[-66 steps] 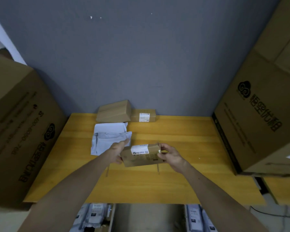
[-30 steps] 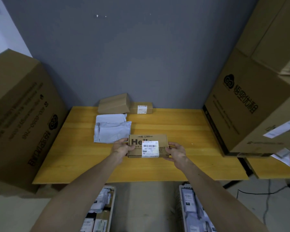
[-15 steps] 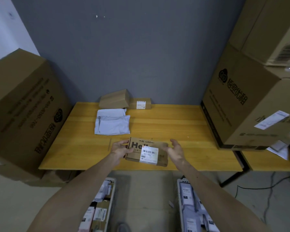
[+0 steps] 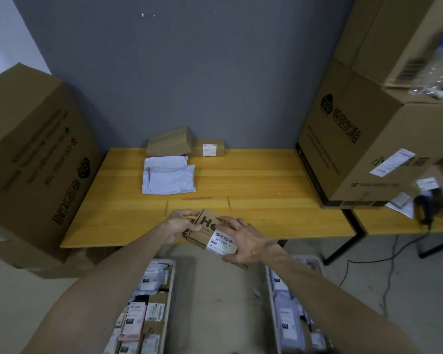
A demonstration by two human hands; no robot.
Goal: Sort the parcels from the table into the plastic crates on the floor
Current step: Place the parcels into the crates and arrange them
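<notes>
Parcel (image 4: 204, 232), a flat brown carton with a white barcode label, was held tilted in the air at the near edge of the desk (image 4: 253, 180), above the floor between the left crate (image 4: 173, 282) and the right crate (image 4: 268, 290). The left grip (image 4: 179, 226) clasped its left end. The right grip (image 4: 246, 241) lay over the label side, thumb hooked on the near edge. Farther back on the desk lay white mailer bags (image 4: 168, 178) and two brown boxes (image 4: 169, 143).

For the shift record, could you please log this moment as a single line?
left hand grips cardboard parcel | right hand grips it too | parcel held at table front edge | not yet crated
</notes>
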